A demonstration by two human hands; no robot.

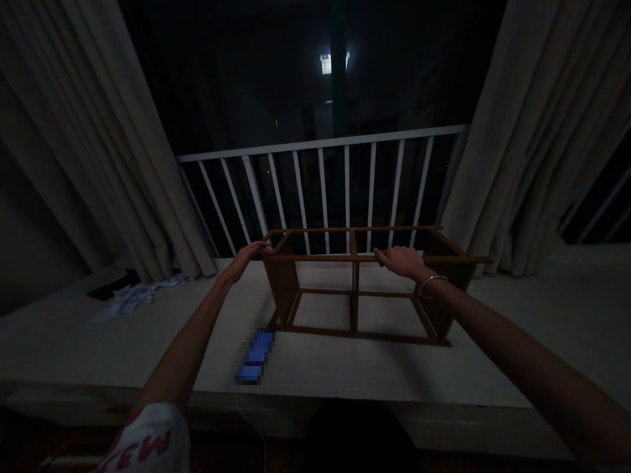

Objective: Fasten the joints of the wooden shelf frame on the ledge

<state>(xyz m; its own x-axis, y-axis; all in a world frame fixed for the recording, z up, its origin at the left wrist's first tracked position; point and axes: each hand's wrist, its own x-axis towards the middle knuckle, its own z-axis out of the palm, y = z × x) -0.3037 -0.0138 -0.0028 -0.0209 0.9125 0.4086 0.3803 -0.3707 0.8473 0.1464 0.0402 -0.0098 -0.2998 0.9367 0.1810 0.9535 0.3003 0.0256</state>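
Note:
A brown wooden shelf rack (355,295) lies on its side on the pale ledge (315,368), its open frame facing up toward me. At its upper left corner, my left hand (250,255) is closed on the end of the frame; a small reddish spot shows by the fingertips. My right hand (401,261), with a silver bangle (432,281) at the wrist, is wrapped over the upper front rail, right of the middle divider. The undersides of both hands' grips are partly hidden in the dim light.
A blurred lit phone (256,357) lies by the rack's lower left corner, with a white cable (251,420) hanging over the edge. Papers (131,299) lie at left. Behind stand a white railing (323,142), dark window and curtains (507,131).

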